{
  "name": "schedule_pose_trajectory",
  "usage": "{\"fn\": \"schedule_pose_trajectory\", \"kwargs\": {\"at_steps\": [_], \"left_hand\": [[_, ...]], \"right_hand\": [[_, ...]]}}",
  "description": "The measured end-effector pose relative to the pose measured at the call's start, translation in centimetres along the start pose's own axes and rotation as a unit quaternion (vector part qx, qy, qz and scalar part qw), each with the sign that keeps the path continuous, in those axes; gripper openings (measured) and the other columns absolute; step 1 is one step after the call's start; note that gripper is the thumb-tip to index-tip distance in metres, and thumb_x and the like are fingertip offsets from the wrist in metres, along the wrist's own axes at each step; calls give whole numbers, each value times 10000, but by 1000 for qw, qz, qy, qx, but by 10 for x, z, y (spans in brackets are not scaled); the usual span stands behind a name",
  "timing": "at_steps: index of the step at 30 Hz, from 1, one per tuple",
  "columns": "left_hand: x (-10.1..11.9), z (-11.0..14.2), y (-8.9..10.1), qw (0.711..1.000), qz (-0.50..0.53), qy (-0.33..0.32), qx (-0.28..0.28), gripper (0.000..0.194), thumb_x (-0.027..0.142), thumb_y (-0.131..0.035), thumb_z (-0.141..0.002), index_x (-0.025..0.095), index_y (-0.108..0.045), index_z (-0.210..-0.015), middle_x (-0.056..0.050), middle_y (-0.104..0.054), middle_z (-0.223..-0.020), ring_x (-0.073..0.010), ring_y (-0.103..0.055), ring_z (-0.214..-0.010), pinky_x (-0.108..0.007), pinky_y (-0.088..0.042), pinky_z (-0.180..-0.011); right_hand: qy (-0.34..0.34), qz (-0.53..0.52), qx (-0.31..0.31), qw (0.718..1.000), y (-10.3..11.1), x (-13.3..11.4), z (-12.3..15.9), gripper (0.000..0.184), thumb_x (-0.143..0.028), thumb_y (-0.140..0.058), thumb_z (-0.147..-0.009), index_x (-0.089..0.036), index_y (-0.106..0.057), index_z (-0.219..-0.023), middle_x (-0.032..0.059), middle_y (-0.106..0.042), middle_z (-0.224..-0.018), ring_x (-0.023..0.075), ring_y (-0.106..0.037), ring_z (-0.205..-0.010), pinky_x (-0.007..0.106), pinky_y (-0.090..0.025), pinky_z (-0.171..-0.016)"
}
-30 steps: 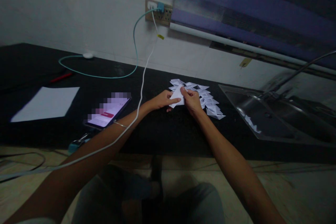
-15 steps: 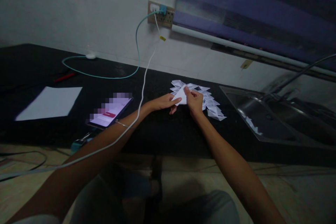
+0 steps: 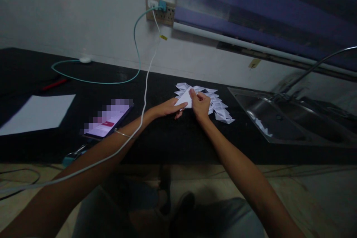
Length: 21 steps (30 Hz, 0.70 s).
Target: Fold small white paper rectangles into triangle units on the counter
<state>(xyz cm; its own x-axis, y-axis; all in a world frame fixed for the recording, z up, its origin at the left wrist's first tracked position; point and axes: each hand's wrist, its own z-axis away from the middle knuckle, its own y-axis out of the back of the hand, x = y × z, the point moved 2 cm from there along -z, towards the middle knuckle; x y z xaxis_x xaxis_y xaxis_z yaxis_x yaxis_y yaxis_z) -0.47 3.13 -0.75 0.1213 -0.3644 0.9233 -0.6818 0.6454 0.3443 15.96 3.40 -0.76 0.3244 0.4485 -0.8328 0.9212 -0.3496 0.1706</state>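
Both my hands meet over a black counter (image 3: 173,141) and pinch one small white folded paper piece (image 3: 185,100) between them. My left hand (image 3: 167,108) grips its lower left edge with the fingers curled under. My right hand (image 3: 200,105) pinches its right side with thumb and forefinger. Just behind and to the right of my hands lies a pile of several white folded paper pieces (image 3: 217,106).
A lit phone (image 3: 107,120) lies left of my hands, with a white cable (image 3: 145,93) running up to a wall socket (image 3: 157,11). A white sheet (image 3: 36,113) and a red pen (image 3: 54,84) lie at the far left. A steel sink (image 3: 281,121) sits at the right.
My hands have lifted the paper piece slightly and turned it between the fingers. The view has shifted a little to the right.
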Motion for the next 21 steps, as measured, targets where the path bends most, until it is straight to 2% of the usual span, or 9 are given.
{"fn": "schedule_pose_trajectory", "kwargs": {"at_steps": [2,6,13,16,19,21], "left_hand": [[-1,1,0,999,-36,-18,1,628,601,-523,-981,180,-572,-517,-47,-560,-442,-83,-499,-428,-198,-417,-506],[-5,2,-3,997,-69,-11,24,660,624,-463,-998,196,-515,-498,-24,-500,-417,-80,-427,-390,-207,-354,-440],[-9,2,-3,999,-44,-6,-18,713,663,-258,-1044,222,-424,-509,-10,-433,-402,-79,-397,-364,-217,-338,-419],[-4,3,0,1000,-11,-6,-10,660,645,-333,-1041,212,-467,-562,-10,-486,-442,-87,-469,-393,-213,-396,-453],[5,5,7,998,-8,-2,67,452,516,-525,-1020,178,-583,-726,3,-570,-509,-80,-505,-408,-205,-393,-455],[9,7,12,994,-7,11,112,325,423,-588,-1005,163,-629,-814,24,-567,-492,-71,-475,-379,-205,-351,-428]], "right_hand": [[-1,-3,-5,1000,-1,-2,1,529,-642,-626,-880,-247,-479,-559,-32,-388,-567,137,-344,-561,303,-273,-535],[9,5,9,1000,0,-4,1,547,-620,-630,-889,-244,-435,-543,-35,-363,-565,133,-336,-560,303,-273,-538],[-6,12,17,1000,0,-4,1,555,-635,-626,-887,-245,-434,-541,-37,-364,-556,135,-344,-562,299,-293,-534],[-15,-11,23,1000,1,-2,-2,536,-652,-621,-875,-248,-471,-556,-32,-401,-570,138,-369,-567,300,-314,-540],[-20,-40,29,999,3,2,-6,500,-661,-615,-870,-252,-534,-594,-17,-466,-611,150,-428,-597,306,-361,-569],[-10,-50,27,998,5,4,-9,488,-656,-624,-870,-253,-563,-603,-9,-488,-642,157,-458,-631,310,-389,-596]]}}
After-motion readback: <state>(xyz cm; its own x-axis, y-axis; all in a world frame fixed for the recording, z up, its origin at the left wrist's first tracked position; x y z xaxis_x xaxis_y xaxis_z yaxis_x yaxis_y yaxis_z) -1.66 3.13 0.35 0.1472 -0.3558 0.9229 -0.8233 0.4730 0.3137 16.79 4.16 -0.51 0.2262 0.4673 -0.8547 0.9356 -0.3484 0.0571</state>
